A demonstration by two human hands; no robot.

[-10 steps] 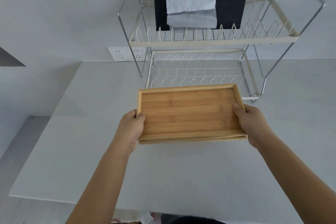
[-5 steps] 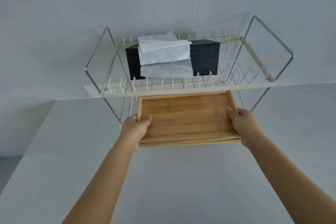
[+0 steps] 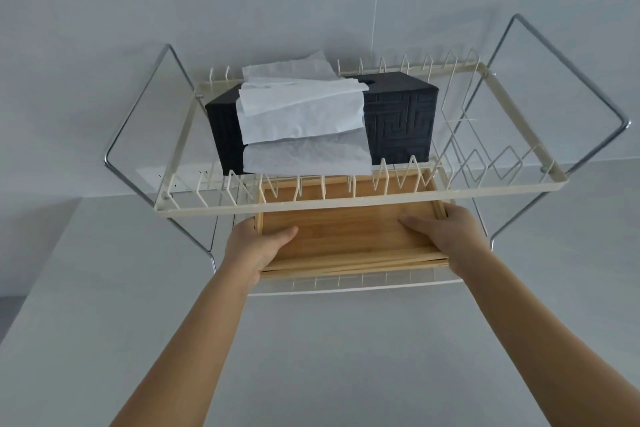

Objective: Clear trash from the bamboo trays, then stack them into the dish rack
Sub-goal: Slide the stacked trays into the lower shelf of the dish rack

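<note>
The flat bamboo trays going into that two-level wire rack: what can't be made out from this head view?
- Far edge of the flat bamboo trays: crossed by the front bar of the two-level wire rack.
- Tray count: only stacked front edges show.
- Lower shelf: covered by the trays.
- Fingers under the trays, left hand and right hand: hidden.
- Black patterned tissue box: partly draped by white tissue.

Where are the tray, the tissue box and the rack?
tray (image 3: 349, 229), head view, bare floor between the hands
tissue box (image 3: 398, 128), head view, patterned front face
rack (image 3: 346, 202), head view, upper tier's front rail
</note>
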